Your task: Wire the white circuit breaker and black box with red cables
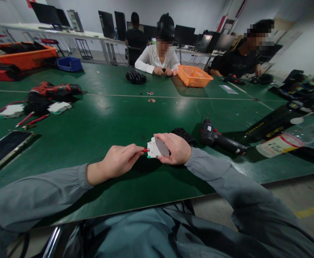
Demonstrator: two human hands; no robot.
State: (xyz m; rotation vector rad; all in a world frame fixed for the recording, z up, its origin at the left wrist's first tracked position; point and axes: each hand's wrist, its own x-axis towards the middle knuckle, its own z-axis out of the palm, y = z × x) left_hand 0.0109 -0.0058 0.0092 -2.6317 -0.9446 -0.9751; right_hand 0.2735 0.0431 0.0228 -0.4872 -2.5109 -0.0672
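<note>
Grasping a small white plastic block with a flat grey face (152, 149) in the fingers of the right hand (179, 148), just above the dark green, glossy surface (105, 125). Pinching a short, thin red piece (145, 151) between the thumb and fingertips of the left hand (119, 160), right at the block's near-left edge; mostly hidden by those fingers, so cannot tell whether a wire or a tool tip. Looks like a step of fitting or working the red piece at that edge; cannot tell whether seated or only touching. Probably calls next for bracing the block firmly with the right fingers, lining the red piece up straight, and checking the join before loosening either grip. Just beyond the right fingers, note a black, bumpy object (183, 134), partly covered; farther right of them, a black pistol-shaped power driver with red accents (218, 138). Well beyond and left of the left fingers, note two more white plastic blocks (59, 107) near a red-and-black power drill (42, 89).
</note>
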